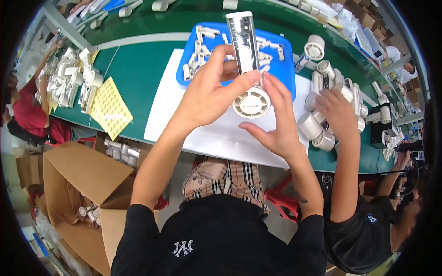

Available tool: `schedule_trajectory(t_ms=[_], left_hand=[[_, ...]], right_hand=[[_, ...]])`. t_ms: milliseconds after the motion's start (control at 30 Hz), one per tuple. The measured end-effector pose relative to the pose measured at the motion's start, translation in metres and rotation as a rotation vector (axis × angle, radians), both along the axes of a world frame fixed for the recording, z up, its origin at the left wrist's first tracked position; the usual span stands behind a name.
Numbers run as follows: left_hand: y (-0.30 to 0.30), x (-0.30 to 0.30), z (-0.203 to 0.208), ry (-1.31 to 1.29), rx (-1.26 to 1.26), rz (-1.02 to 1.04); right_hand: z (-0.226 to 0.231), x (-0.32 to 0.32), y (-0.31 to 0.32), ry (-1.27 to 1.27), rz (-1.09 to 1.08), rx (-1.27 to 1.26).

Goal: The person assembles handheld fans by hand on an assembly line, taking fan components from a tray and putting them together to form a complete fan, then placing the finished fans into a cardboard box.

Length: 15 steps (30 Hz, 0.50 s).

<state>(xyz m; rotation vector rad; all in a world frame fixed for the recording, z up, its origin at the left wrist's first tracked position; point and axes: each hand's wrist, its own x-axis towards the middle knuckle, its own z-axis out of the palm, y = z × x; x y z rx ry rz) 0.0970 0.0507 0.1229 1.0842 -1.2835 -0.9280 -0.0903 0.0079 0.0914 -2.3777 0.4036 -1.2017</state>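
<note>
In the upper centre of the frame, the left hand [207, 99] pinches a white handheld device [244, 41], thumb across the front and fingers wrapped behind its barrel. The device is nearly upright, its clear-fronted barrel on top and its round slotted head below. The right hand [281, 131] is spread beside that head, thumb and fingers apart; whether its fingertips touch the device I cannot tell. Beneath lies a white sheet [161, 110], with a blue tray [288, 76] of small white parts [198, 57] beyond. At right, a co-worker's blurred hand [336, 110] is over white cylindrical units [323, 140]. At left, a yellow sticker sheet [112, 108] lies beside piled white pieces [69, 76].
</note>
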Motion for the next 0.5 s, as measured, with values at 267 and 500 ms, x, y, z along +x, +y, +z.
schedule_trajectory(t_ms=[267,500], left_hand=[[-0.079,0.159,-0.038,-0.125,-0.041,0.186],[-0.089,0.224,-0.122,-0.202,0.101,0.605]], right_hand=[[0.066,0.062,-0.114,0.2,-0.193,-0.173],[0.059,0.118,-0.321,1.178,-0.743,-0.082]])
